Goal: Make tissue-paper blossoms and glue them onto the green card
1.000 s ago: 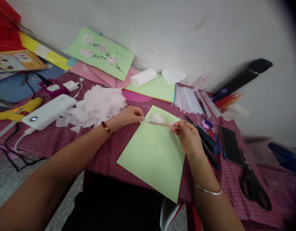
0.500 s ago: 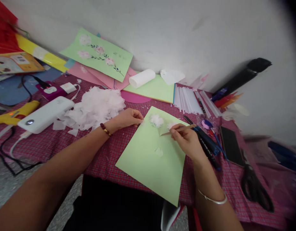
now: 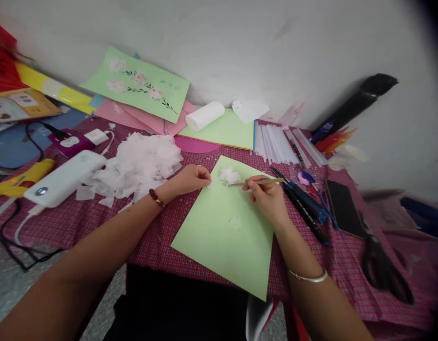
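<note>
A light green sheet of paper [image 3: 219, 237] lies slanted on the table in front of me. Near its top sits a fluffy white paper flower [image 3: 229, 175], and a small white petal [image 3: 235, 222] lies around the sheet's middle. My right hand [image 3: 267, 196] is closed around a thin wooden stick [image 3: 242, 183], whose tip reaches the flower's lower edge. At the sheet's left edge, my left hand [image 3: 194, 180] is pinched, with a small pale bit of paper showing at the fingertips. A heap of white paper pieces [image 3: 144, 158] is beside that hand.
A finished-looking flower picture [image 3: 141, 85] leans at the back. Left are a white power bank [image 3: 66, 177] and a yellow glue gun [image 3: 25, 177] with cables. A utility knife [image 3: 300, 199], phone [image 3: 343, 208] and scissors [image 3: 384, 270] lie to the right. A white roll [image 3: 205, 116] is behind.
My right hand has moved up and left, bringing the stick's tip from the open paper to the flower's lower edge. My left hand stays pinched by the sheet's edge. The view has shifted slightly.
</note>
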The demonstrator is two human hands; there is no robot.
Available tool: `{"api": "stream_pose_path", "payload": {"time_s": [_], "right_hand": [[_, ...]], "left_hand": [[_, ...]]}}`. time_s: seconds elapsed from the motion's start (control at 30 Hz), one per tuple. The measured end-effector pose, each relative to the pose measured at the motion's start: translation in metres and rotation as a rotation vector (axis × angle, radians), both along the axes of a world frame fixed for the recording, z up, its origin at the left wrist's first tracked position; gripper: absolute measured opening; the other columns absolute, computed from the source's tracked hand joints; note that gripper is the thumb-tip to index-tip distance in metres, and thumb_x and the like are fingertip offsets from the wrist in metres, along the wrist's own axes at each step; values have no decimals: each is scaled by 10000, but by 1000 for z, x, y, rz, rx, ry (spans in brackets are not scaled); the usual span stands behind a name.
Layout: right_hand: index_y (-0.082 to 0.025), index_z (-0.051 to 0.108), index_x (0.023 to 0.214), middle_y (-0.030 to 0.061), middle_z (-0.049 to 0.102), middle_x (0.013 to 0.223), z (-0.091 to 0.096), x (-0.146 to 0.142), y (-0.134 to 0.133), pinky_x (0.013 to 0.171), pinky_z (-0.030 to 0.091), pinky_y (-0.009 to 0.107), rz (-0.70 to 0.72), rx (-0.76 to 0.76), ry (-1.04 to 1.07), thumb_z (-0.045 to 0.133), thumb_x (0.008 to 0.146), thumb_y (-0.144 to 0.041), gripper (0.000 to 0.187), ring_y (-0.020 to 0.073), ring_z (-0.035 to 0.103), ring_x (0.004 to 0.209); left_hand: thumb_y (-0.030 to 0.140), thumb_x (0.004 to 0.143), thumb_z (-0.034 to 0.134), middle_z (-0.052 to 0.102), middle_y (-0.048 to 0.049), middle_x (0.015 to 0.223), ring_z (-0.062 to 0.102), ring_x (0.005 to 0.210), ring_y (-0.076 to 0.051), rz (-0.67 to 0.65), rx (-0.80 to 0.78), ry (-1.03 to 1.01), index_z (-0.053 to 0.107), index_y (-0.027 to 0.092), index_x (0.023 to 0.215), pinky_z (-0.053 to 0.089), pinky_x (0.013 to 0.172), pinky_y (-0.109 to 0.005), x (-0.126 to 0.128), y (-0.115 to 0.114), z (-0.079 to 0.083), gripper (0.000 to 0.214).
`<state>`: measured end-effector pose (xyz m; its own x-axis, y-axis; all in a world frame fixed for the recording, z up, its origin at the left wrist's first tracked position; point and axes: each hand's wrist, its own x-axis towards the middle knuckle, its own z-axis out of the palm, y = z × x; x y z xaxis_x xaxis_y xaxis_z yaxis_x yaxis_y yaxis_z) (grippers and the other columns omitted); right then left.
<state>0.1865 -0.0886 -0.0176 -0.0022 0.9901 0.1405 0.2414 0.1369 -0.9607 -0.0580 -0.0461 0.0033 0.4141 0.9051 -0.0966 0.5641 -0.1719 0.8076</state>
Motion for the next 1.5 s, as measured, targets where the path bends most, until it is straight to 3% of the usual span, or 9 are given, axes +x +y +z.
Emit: {"api": "stream_pose_path", "payload": {"time_s": [0.13, 0.27, 0.43, 0.6, 0.8, 0.97, 1.1, 1.37, 1.5], "right_hand": [[-192, 650, 880, 38, 688, 814, -1, -4, 1, 393, 379, 252, -31, 12, 23, 602, 831, -415, 234, 87, 485, 419], [-184, 667, 840, 54, 698, 864, 1, -7, 2, 376, 367, 246, -58, 13, 20, 587, 836, -405, 235, 72, 481, 396], [-181, 665, 828, 51, 706, 842, 1, -10, 3, 359, 381, 244, -69, 16, 35, 590, 830, -406, 237, 73, 473, 381], [-191, 653, 891, 42, 706, 815, 1, -10, 4, 362, 399, 246, -64, -13, 80, 608, 819, -412, 236, 88, 501, 389], [-183, 605, 845, 21, 668, 726, 9, -6, -2, 405, 403, 229, -144, 74, 52, 566, 853, -395, 216, 86, 489, 430], [-186, 590, 821, 12, 650, 679, 7, -6, -4, 415, 390, 227, -84, 43, -50, 552, 861, -386, 207, 96, 497, 443], [-184, 608, 844, 30, 653, 773, 0, -5, -2, 424, 400, 234, -118, 88, -101, 527, 880, -403, 236, 94, 505, 465], [-189, 599, 856, 21, 642, 720, 10, -7, -7, 427, 408, 235, -196, 124, 18, 541, 870, -396, 215, 99, 500, 466], [-185, 586, 796, 10, 612, 685, 10, -7, -6, 420, 384, 230, -137, 86, 4, 548, 861, -391, 219, 94, 495, 462]], "left_hand": [[194, 691, 533, 554, 15, 618, 460, 577, -87, -36, 25, 26, 598, 140, 671, 332, 542, -216, 0, 1, 0, 86], [197, 707, 501, 533, 18, 625, 445, 567, -86, -129, 3, 78, 568, 147, 669, 316, 529, -216, 4, 4, 13, 91], [176, 699, 510, 536, 17, 608, 457, 573, -92, -259, 80, 134, 566, 145, 665, 314, 538, -213, 27, 12, 24, 72], [184, 728, 501, 574, 7, 590, 473, 560, -105, -188, 226, 227, 608, 152, 668, 281, 526, -227, 46, 18, 9, 127], [164, 717, 505, 616, -3, 631, 502, 588, -116, -130, 272, 239, 605, 157, 647, 299, 545, -231, 44, 22, -5, 122], [153, 707, 495, 619, -6, 636, 518, 590, -116, -130, 265, 223, 616, 155, 663, 306, 547, -231, 43, 25, -8, 129], [172, 711, 501, 633, -12, 647, 529, 601, -120, -126, 250, 214, 627, 152, 675, 314, 547, -230, 43, 25, -9, 132], [179, 694, 506, 631, -11, 638, 525, 587, -114, -117, 212, 212, 625, 150, 674, 324, 533, -219, 42, 27, -9, 124], [202, 679, 515, 618, -7, 634, 515, 581, -107, -106, 140, 151, 619, 143, 675, 325, 522, -209, 42, 28, -10, 119]]}}
